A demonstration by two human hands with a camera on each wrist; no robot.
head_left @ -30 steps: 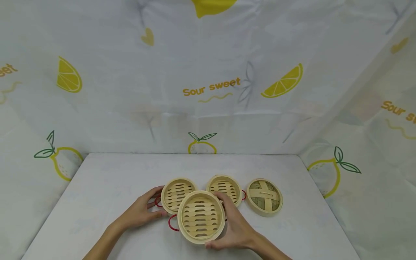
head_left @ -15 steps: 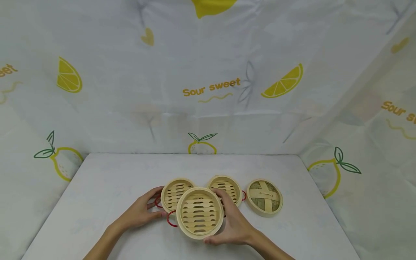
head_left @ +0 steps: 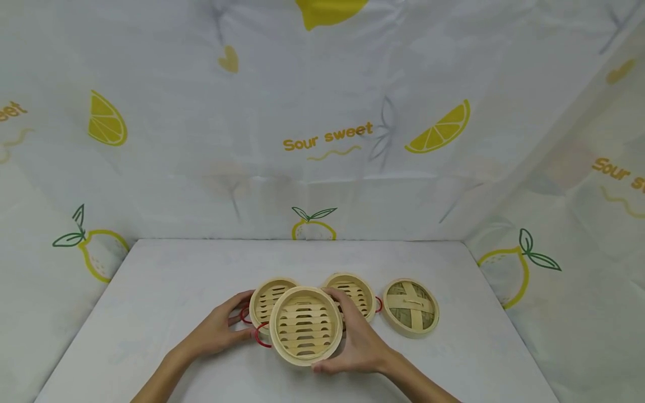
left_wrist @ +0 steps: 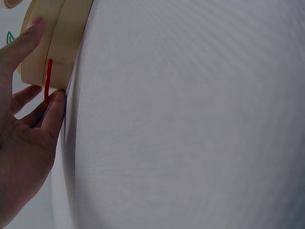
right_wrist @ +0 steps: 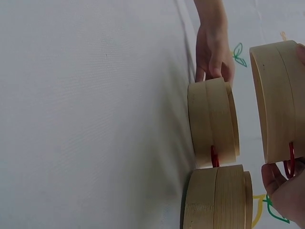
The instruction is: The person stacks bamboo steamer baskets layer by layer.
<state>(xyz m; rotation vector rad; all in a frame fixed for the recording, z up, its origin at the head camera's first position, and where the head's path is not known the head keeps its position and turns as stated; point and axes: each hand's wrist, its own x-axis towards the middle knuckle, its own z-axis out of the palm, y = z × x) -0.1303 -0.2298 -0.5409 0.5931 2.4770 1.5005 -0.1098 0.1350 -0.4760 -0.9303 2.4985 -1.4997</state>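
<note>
My right hand point(head_left: 361, 346) grips a round bamboo steamer basket point(head_left: 307, 329) by its right side, thumb at the near edge. The right wrist view shows this basket point(right_wrist: 279, 105) raised off the table, with a red handle on its wall. Behind it, partly covered, a second steamer basket point(head_left: 264, 296) sits on the table. My left hand point(head_left: 218, 330) holds that one at its left side. In the left wrist view, the thumb lies on the basket wall point(left_wrist: 64, 38) and the fingers are by the red handle point(left_wrist: 48, 81).
A third steamer basket point(head_left: 347, 280) stands on the white table point(head_left: 166, 274), partly hidden by the right hand. Farther right lies a round woven bamboo lid point(head_left: 410, 308) with a crossed band. Lemon-printed cloth walls point(head_left: 322, 196) rise behind and at both sides.
The basket in my right hand has moved left and slightly away from me, covering more of the left basket. My left hand has stayed in place.
</note>
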